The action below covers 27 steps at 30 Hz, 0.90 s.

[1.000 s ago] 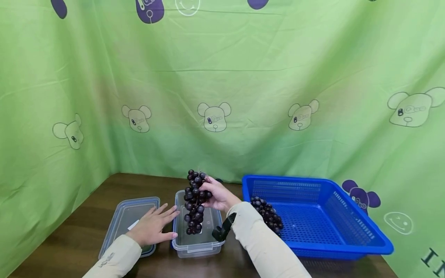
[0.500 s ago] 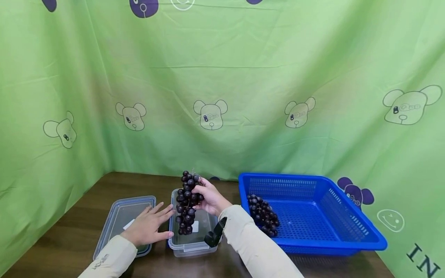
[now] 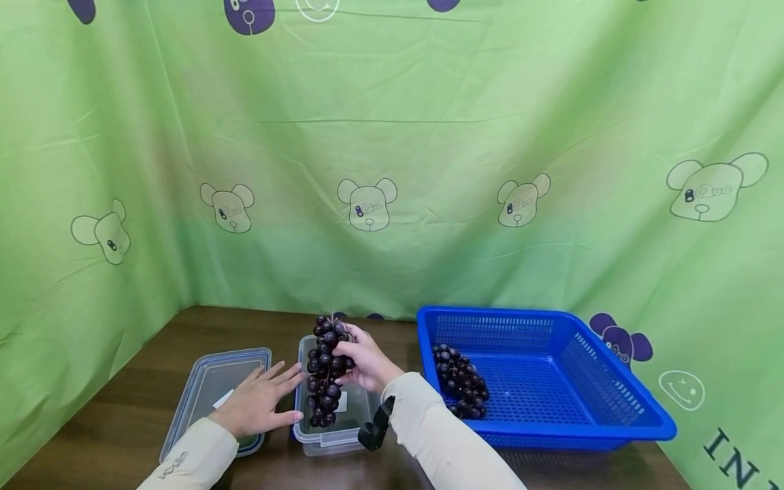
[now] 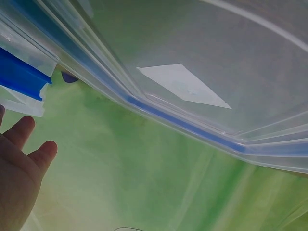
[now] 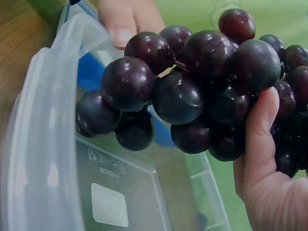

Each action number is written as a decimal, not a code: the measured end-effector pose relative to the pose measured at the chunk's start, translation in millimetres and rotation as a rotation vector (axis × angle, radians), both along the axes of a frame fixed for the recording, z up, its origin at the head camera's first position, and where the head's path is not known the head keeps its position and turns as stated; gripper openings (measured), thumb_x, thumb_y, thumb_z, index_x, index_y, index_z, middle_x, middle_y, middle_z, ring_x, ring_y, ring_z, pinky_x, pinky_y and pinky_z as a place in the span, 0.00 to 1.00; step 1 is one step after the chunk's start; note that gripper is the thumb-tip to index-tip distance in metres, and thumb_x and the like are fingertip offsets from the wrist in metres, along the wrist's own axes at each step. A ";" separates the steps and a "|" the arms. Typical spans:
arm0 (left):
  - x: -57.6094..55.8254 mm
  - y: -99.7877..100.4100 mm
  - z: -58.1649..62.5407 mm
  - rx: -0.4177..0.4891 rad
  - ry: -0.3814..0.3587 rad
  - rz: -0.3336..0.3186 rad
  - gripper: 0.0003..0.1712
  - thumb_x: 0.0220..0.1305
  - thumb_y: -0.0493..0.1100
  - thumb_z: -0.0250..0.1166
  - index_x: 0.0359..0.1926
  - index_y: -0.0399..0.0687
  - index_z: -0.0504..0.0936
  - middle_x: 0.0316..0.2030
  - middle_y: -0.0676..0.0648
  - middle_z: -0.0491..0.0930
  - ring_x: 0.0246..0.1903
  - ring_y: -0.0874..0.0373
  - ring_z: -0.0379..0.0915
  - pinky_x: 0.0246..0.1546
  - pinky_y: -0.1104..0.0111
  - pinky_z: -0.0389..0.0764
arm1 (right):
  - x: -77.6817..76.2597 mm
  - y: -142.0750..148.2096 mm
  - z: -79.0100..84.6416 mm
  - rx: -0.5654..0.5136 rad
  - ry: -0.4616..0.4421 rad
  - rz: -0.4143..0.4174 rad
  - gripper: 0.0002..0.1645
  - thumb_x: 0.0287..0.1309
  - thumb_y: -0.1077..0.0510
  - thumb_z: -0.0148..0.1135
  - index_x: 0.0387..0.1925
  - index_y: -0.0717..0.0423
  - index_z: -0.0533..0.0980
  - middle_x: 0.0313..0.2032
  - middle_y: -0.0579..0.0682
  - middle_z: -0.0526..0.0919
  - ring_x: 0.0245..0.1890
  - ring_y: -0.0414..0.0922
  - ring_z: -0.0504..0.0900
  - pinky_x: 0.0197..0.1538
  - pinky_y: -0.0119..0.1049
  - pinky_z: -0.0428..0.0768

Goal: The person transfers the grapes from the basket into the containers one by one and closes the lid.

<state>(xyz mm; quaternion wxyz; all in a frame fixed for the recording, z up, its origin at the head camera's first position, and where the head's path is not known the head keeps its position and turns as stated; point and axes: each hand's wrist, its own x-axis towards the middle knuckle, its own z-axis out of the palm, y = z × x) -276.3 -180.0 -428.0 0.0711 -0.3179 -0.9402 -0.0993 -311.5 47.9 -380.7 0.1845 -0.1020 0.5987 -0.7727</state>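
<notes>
A bunch of dark purple grapes (image 3: 324,371) hangs lengthwise over a clear plastic food container (image 3: 343,435). My right hand (image 3: 366,361) grips the bunch from its right side, thumb across the front. In the right wrist view the lowest grapes (image 5: 96,113) overlap the container's near wall, and a white label (image 5: 109,206) shows on its floor. Fingers spread, my left hand (image 3: 256,403) has its fingertips right at the container's left rim. Beneath that hand lies the clear lid (image 3: 205,384) with a blue seal, seen close up in the left wrist view.
To the right stands a large blue plastic basket (image 3: 569,433). Another bunch of dark grapes (image 3: 459,384) lies against its left side. All of it rests on a brown wooden table (image 3: 131,391), with a green patterned cloth (image 3: 392,272) hanging behind and at the sides.
My right hand has lowered the bunch of grapes slightly toward the container. The left hand keeps its place at the rim. The head view has shifted a little to the right.
</notes>
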 end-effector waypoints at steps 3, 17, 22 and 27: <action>-0.3 -0.1 -0.7 0.003 0.015 -0.004 0.41 0.62 0.65 0.56 0.64 0.40 0.71 0.65 0.40 0.67 0.63 0.35 0.61 0.57 0.36 0.60 | 2.9 -0.1 -1.4 0.009 -0.005 -0.003 0.40 0.47 0.68 0.50 0.66 0.58 0.59 0.41 0.57 0.74 0.25 0.46 0.77 0.19 0.28 0.76; 0.3 0.2 0.5 0.006 0.002 -0.004 0.41 0.62 0.65 0.56 0.66 0.41 0.70 0.66 0.40 0.66 0.62 0.33 0.61 0.57 0.35 0.60 | 10.0 -2.4 -12.8 0.054 -0.039 -0.030 0.39 0.45 0.69 0.52 0.64 0.57 0.61 0.44 0.59 0.73 0.28 0.49 0.76 0.19 0.28 0.77; 0.6 0.2 0.3 0.004 0.002 0.000 0.41 0.62 0.65 0.57 0.66 0.41 0.70 0.66 0.40 0.67 0.62 0.34 0.62 0.57 0.35 0.60 | 11.1 -2.6 -16.9 0.070 -0.051 -0.029 0.38 0.45 0.68 0.53 0.63 0.57 0.63 0.44 0.59 0.73 0.27 0.48 0.76 0.18 0.28 0.76; 0.9 0.6 0.5 0.004 0.007 0.001 0.41 0.62 0.65 0.57 0.66 0.40 0.70 0.66 0.40 0.67 0.62 0.34 0.62 0.56 0.35 0.60 | 12.3 -3.8 -21.1 0.078 -0.065 -0.038 0.39 0.44 0.68 0.53 0.64 0.57 0.63 0.45 0.59 0.73 0.26 0.48 0.75 0.18 0.28 0.76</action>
